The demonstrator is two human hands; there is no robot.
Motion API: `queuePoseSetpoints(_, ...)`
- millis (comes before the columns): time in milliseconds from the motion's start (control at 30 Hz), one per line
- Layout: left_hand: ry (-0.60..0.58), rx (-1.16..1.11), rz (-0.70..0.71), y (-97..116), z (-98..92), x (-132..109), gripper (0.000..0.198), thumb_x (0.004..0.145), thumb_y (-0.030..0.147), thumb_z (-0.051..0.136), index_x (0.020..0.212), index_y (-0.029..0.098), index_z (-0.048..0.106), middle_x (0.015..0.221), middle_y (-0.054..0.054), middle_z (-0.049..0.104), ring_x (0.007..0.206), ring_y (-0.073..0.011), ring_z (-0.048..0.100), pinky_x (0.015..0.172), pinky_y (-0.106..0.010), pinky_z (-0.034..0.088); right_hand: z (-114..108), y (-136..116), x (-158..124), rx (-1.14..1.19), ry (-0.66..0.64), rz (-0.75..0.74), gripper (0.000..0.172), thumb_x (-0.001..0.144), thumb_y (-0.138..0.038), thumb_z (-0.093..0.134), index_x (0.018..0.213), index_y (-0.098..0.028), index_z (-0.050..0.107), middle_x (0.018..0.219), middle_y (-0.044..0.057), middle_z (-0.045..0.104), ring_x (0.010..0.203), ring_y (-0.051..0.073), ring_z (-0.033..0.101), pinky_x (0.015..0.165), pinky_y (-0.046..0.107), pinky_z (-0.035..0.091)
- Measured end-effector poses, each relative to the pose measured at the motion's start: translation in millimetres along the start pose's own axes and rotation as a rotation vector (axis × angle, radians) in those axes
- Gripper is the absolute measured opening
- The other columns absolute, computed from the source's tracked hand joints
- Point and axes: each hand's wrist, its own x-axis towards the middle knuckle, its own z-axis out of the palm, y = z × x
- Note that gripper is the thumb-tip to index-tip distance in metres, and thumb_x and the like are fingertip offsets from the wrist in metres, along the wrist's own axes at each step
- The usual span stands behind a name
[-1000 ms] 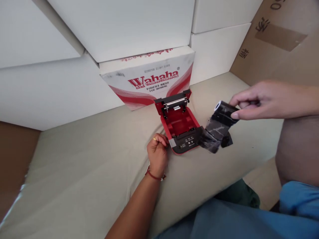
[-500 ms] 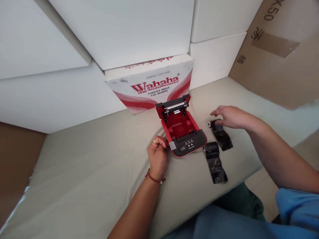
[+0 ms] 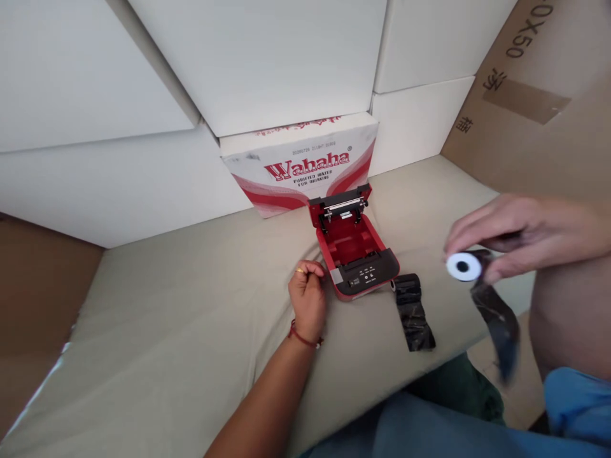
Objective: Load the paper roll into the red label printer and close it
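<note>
My right hand (image 3: 520, 235) pinches a black paper roll (image 3: 464, 267) between thumb and fingers, above the table's right side. The roll's white end with a dark core faces left, and its loose black strip hangs down, blurred. My left hand (image 3: 308, 296) rests on the table as a loose fist beside the printer's left edge, with nothing visible in it. The small red and black printer (image 3: 356, 254) has its lid raised, and the red paper bay inside is bare. A second black roll (image 3: 408, 289) lies right of the printer, its crumpled strip running toward the front edge.
A white and red Wahaha water carton (image 3: 305, 168) stands behind the printer, against large white boxes (image 3: 267, 57). At right is a brown cardboard box (image 3: 539, 121) with printed marks. A greenish cloth (image 3: 181, 318) covers the table. Brown cardboard (image 3: 42, 305) stands at left.
My right hand has taken hold of the farther black roll, lifted it off the table and brought it right and closer. My left hand stays beside the printer. The view has shifted slightly.
</note>
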Motion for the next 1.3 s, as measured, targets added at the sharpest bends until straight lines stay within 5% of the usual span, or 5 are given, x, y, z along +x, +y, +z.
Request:
queuePoseSetpoints(167, 0.15, 0.148, 0.295, 24.2, -5.2, -17.0, 0.007, 0.099, 0.022, 0.073, 0.106, 0.024, 0.072, 0.116, -0.004, 0.065, 0.116, -0.0218, 0.064, 0.114, -0.04, 0.048, 1.4, -82.5, 49.5, -0.015, 0.045, -0.087, 0.045, 0.096, -0.045, 0.08, 0.137, -0.027, 0.078, 0.127, 0.009, 0.082, 0.112, 0.026, 0.076, 0.088, 0.032, 0.053)
queuePoseSetpoints(367, -0.32, 0.553, 0.889, 58.8, -9.5, -42.8, 0.06, 0.101, 0.017, 0.063, 0.16, 0.031, 0.062, 0.148, -0.008, 0.076, 0.146, -0.0303, 0.066, 0.132, -0.05, 0.036, 12.6, -131.9, 86.5, -0.08, 0.012, -0.088, 0.032, 0.106, -0.028, 0.064, 0.135, -0.026, 0.078, 0.138, 0.009, 0.079, 0.111, 0.027, 0.078, 0.075, 0.033, 0.05)
queuePoseSetpoints(700, -0.362, 0.815, 0.914, 78.2, 9.6, -48.5, 0.028, 0.102, 0.013, 0.064, 0.128, 0.018, 0.074, 0.119, -0.009, 0.089, 0.114, -0.0265, 0.08, 0.11, -0.043, 0.046, 25.4, -123.8, 86.7, 0.057, 0.161, -0.184, 0.025, 0.107, -0.021, 0.062, 0.124, -0.021, 0.082, 0.129, 0.01, 0.084, 0.102, 0.024, 0.079, 0.083, 0.033, 0.053)
queuePoseSetpoints(933, -0.384, 0.845, 0.943, 80.0, 9.8, -49.3, 0.029, 0.102, 0.014, 0.066, 0.13, 0.016, 0.073, 0.117, -0.01, 0.088, 0.111, -0.0256, 0.075, 0.104, -0.043, 0.046, 13.1, -83.9, 87.8, 0.258, 0.818, -0.128, 0.042, 0.115, -0.044, 0.051, 0.137, -0.022, 0.079, 0.133, 0.011, 0.085, 0.122, 0.029, 0.078, 0.108, 0.045, 0.058)
queuePoseSetpoints(1300, -0.365, 0.909, 0.976, 68.9, 10.2, -52.9, 0.035, 0.1, 0.012, 0.066, 0.132, 0.022, 0.077, 0.117, -0.01, 0.083, 0.117, -0.0258, 0.07, 0.121, -0.046, 0.04, 27.8, -89.2, 109.6, 0.323, 0.659, -0.361, 0.048, 0.119, -0.042, 0.043, 0.116, -0.018, 0.085, 0.122, 0.008, 0.088, 0.117, 0.025, 0.08, 0.109, 0.041, 0.059)
